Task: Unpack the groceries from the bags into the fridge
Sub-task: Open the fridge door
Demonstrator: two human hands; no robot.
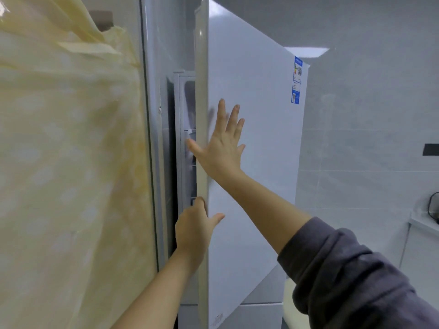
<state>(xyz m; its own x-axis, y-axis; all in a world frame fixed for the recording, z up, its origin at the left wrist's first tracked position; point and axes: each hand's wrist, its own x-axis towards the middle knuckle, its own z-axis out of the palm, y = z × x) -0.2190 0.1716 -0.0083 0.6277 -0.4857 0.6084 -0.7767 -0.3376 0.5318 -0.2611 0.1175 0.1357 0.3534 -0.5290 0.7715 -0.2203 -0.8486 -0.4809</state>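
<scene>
**Both hands on the partly open fridge door**

The tall white glossy fridge door (256, 138) fills the centre of the frame, swung partly out so that its pale narrow edge faces the camera. The left hand (194, 225), at lower centre, grasps that edge: its fingers curl round behind it and its thumb lies on the door's front. The right hand (223, 148), higher up and just right of the edge, is released and flat. Its fingers are straight and spread against the door's front face, and its thumb reaches across the edge towards the gap. A crumpled dark grey sleeve (351, 276) covers the right arm at the lower right; the left forearm is bare.

Through the narrow gap left of the door edge shows a slice of the white fridge interior (188, 129), with shelf fronts too blurred to tell what they carry. Under the door, at bottom centre, the white front of a lower fridge compartment (259, 314) sits closed.

1 blue and white energy label sticker (297, 79) is stuck near the door's upper right corner. The left third of the frame holds a pale yellow patterned curtain (71, 162) behind a glossy pane. A grey-white tiled wall (368, 115) fills the right side, with a small black rectangular wall plate (431, 149) at the right edge. Below it, at the far right, a white desk (422, 224) carries a dark rounded object cut off by the frame.
</scene>
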